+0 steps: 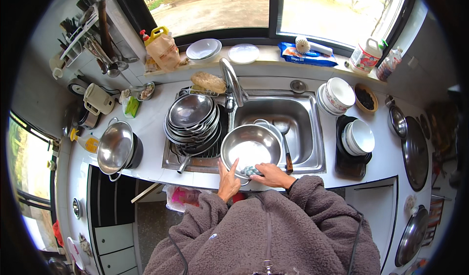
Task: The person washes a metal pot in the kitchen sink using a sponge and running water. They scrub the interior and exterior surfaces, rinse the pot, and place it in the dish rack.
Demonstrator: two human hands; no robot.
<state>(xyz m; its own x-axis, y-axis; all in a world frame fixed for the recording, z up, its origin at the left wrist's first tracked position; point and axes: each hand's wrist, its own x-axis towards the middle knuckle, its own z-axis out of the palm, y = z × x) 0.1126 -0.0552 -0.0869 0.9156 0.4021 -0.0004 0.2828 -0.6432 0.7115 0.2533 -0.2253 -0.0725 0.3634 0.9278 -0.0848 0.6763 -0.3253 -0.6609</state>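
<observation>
A two-handled stainless-steel pot [251, 142] sits at the centre of the frame, tilted toward the person over the near part of the double sink [318, 150]; in it, against the near wall, lies a mottled grey-green wiping pad [250, 171]; the right hand [271, 175] has its fingers bunched together, pinching that pad; the left hand [227, 183] is at the pot's near left rim, thumb and forefinger spread in a V, though whether they grip the rim I cannot tell. Just right of the pot, a dark-handled metal turner [287, 153] leans in the right basin; the left basin holds a tall stack of steel bowls [191, 112]; a wire rack [198, 90] behind it carries a tan, loofah-like sponge [208, 82].

At centre left stands another two-handled steel pot [116, 148], its bright inside showing; toward upper left, a small metal bowl [145, 92] holds pale bits too small to tell. At upper right, patterned white bowls [340, 92] are nested beside a tan bowl [373, 99] of dark contents; below them, plain white bowls [361, 137] rest on a black tray [349, 171].
</observation>
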